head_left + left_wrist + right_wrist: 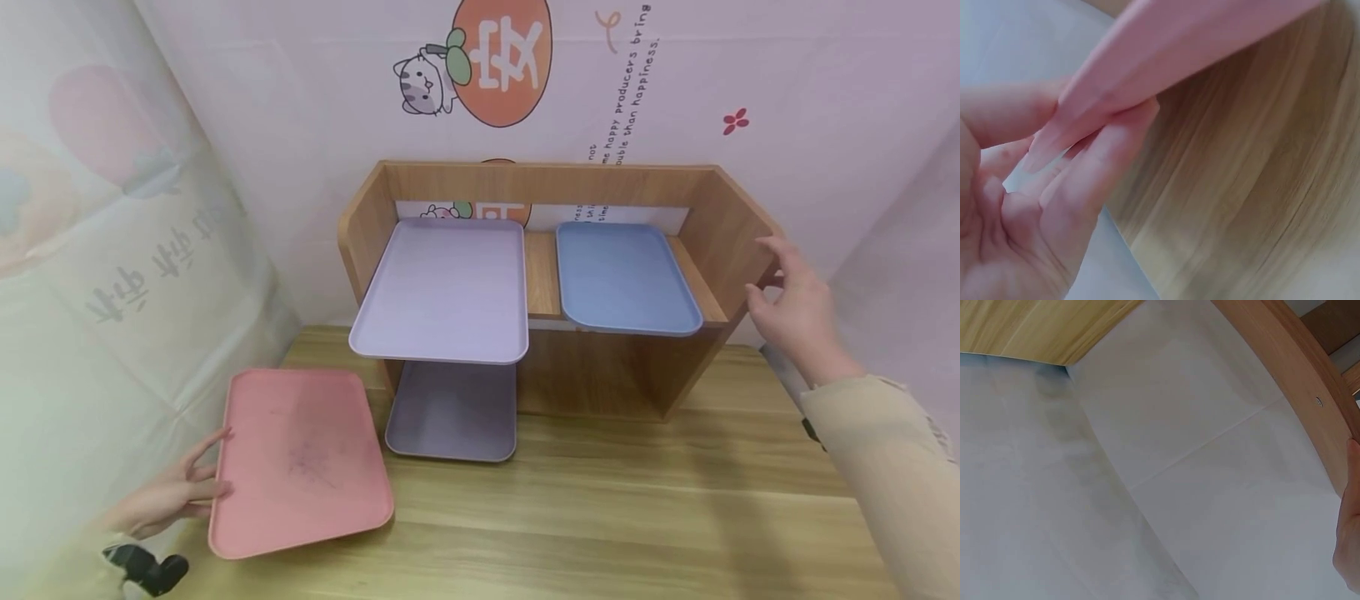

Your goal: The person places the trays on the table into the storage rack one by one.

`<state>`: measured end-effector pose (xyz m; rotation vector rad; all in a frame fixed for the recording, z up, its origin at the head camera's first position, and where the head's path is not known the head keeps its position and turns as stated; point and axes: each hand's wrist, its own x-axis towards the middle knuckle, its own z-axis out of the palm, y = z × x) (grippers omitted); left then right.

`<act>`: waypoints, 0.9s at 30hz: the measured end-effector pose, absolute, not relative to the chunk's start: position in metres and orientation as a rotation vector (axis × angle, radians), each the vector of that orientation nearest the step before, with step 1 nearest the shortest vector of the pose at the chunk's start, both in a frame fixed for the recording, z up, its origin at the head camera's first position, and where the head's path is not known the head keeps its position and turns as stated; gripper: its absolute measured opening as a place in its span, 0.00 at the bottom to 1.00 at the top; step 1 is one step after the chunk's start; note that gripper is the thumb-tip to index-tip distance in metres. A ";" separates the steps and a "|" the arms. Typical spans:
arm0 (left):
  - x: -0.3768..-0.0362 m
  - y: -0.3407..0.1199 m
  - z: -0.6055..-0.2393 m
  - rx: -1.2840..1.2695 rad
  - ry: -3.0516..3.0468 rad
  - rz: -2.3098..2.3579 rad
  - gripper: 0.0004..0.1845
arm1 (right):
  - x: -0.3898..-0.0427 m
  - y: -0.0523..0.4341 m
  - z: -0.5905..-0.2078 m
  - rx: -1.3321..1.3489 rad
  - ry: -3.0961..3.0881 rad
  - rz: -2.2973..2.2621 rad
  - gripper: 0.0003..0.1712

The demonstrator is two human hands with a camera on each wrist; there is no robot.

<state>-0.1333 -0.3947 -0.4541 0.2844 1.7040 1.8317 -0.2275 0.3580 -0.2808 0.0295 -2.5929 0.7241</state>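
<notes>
Three trays already sit in the wooden shelf unit (720, 225) at centre frame: a lilac tray (446, 292) on the upper board at left, jutting out over its front edge, a blue tray (622, 279) beside it at right, and a grey-purple tray (453, 412) below, half under the shelf on the wooden table (637, 517). The pink tray (300, 458) is the one not yet shelved; it lies in the lower left of the head view, its left edge taken by the left hand (168, 500). The wrist view shows that edge raised off the table and pinched between thumb and fingers (1107, 156). The right hand (795, 304), at right of frame, rests against the shelf's right side panel with loosely extended fingers; whether it actually grips the panel edge is hard to say.
</notes>
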 end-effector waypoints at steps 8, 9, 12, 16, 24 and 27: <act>-0.120 -0.395 -0.445 0.387 1.353 2.011 0.39 | -0.229 0.357 -0.280 0.026 -2.606 0.722 0.37; -0.118 -0.394 -0.443 0.388 1.300 2.022 0.39 | -0.229 0.358 -0.280 0.027 -2.604 0.725 0.37; -0.112 -0.388 -0.437 0.379 1.197 2.023 0.38 | -0.230 0.358 -0.280 0.031 -2.602 0.732 0.37; -0.106 -0.378 -0.430 0.391 1.130 1.989 0.37 | -0.229 0.359 -0.281 0.038 -2.599 0.747 0.38; -0.103 -0.361 -0.424 0.434 1.111 1.976 0.36 | -0.228 0.360 -0.281 0.035 -2.590 0.755 0.38; -0.101 -0.357 -0.423 0.452 1.076 1.985 0.36 | -0.229 0.360 -0.281 0.043 -2.586 0.757 0.38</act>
